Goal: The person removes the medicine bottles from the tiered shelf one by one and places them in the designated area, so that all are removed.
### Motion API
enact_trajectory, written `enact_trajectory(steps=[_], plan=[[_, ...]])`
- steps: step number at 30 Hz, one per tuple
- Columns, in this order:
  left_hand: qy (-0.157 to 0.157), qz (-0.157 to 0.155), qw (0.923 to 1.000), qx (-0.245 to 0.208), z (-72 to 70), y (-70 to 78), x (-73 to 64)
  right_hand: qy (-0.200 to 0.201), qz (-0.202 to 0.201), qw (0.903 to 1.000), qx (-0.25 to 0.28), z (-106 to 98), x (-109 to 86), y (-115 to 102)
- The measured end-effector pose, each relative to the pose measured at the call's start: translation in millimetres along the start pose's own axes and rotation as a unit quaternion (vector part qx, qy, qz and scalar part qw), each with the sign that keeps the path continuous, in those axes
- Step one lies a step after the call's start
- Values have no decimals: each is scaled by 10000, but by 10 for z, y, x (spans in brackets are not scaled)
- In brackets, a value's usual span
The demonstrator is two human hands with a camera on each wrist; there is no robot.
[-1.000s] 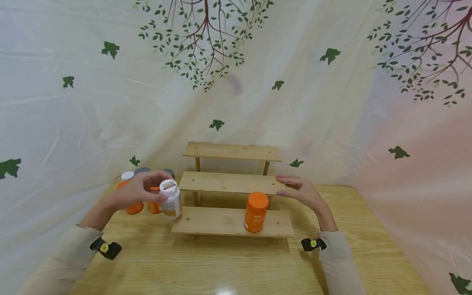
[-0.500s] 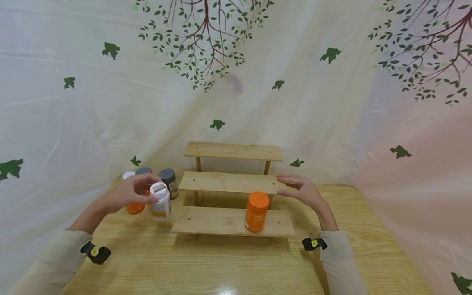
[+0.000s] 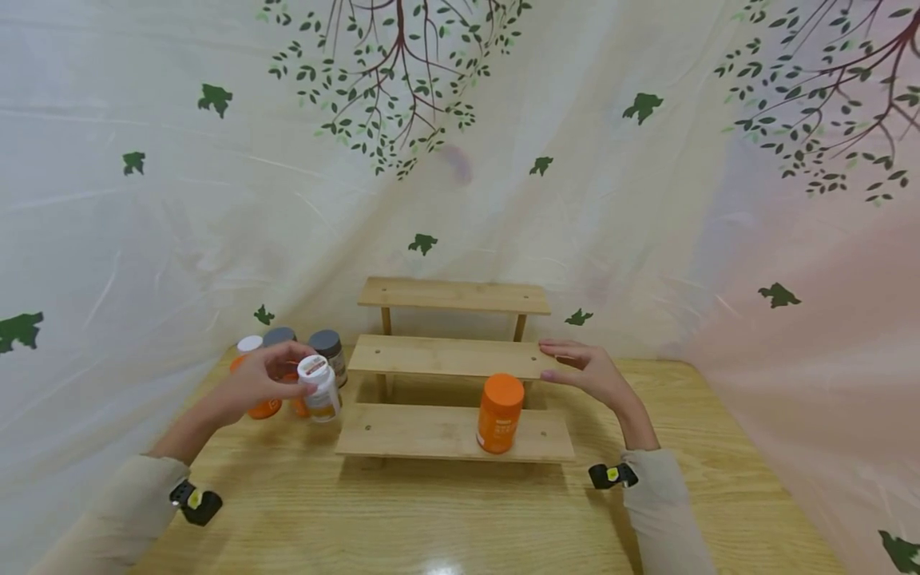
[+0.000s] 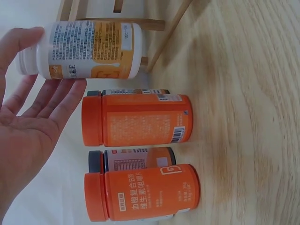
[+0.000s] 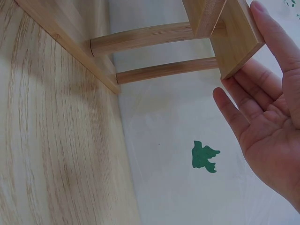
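My left hand (image 3: 262, 382) holds a white supplement bottle (image 3: 319, 389) by its upper part, thumb on one side and fingers on the other. In the left wrist view this bottle (image 4: 93, 50) is held off the table beside several standing jars. My right hand (image 3: 585, 375) grips the right end of the middle board of a three-step wooden stand (image 3: 446, 356). The right wrist view shows thumb and fingers at opposite edges of that board (image 5: 236, 40). An orange jar (image 3: 499, 414) stands upright on the lowest step, right of its middle.
Left of the stand are orange jars (image 4: 140, 119), grey-lidded jars (image 3: 327, 351) and a white-capped bottle (image 3: 249, 344), partly hidden by my left hand. The wooden table (image 3: 402, 519) extends in front. A printed cloth (image 3: 460, 216) hangs behind.
My left hand carried the white bottle leftward, away from the stand, then shifted it slightly back right and up. The right hand and orange jar on the step stay put.
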State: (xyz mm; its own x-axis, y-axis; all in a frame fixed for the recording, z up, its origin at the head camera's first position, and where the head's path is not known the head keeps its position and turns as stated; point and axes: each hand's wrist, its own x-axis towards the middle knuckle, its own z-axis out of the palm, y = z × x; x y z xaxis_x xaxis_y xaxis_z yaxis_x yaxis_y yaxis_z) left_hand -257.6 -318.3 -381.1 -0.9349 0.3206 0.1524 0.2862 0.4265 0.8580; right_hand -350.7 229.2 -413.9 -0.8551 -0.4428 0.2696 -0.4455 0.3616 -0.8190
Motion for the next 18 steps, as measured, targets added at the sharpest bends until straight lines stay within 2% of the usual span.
enact_trajectory(steps=[7, 18], plan=[[291, -168, 9992, 226, 110, -67, 56, -10, -14, 10000, -28, -4, -5, -1], [412, -50, 9980, 473, 221, -131, 40, 17, -39, 10000, 9, 1, 8, 4]])
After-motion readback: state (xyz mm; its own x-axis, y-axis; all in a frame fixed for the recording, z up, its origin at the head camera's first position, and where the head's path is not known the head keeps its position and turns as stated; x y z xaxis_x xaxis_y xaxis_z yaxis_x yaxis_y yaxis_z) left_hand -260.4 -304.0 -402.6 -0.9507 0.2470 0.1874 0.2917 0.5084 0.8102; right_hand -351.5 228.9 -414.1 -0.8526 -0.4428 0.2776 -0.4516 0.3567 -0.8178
